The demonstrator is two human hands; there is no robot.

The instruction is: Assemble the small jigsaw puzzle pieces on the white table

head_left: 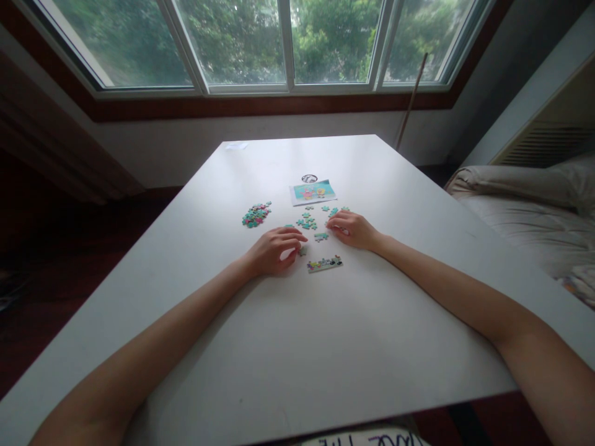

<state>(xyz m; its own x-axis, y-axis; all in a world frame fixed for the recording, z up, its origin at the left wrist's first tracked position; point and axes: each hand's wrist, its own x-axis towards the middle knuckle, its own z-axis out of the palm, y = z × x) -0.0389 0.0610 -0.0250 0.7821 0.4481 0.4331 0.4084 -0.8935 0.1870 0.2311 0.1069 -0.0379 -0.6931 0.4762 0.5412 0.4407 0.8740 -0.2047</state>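
Note:
My left hand [280, 249] rests on the white table, fingers loosely bent and apart, its fingertips right beside a small jigsaw piece [302, 251]. To the right, my right hand [354, 230] lies with curved fingers at the edge of several loose green pieces [307, 222]; its fingertips seem to touch the table, and I see nothing held. Between the hands lies a small group of green pieces [320, 236] that look joined. Nearer to me is an assembled puzzle strip [325, 264] with a straight lower edge. Parts of some pieces are hidden by my fingers.
A heap of mixed pieces [256, 215] lies left of my hands. Beyond them are a picture sheet [313, 192] and a round black-and-white item [309, 178]. A pale paper [236, 146] lies at the table's [297, 347] far left corner. A sofa [506, 210] stands on the right.

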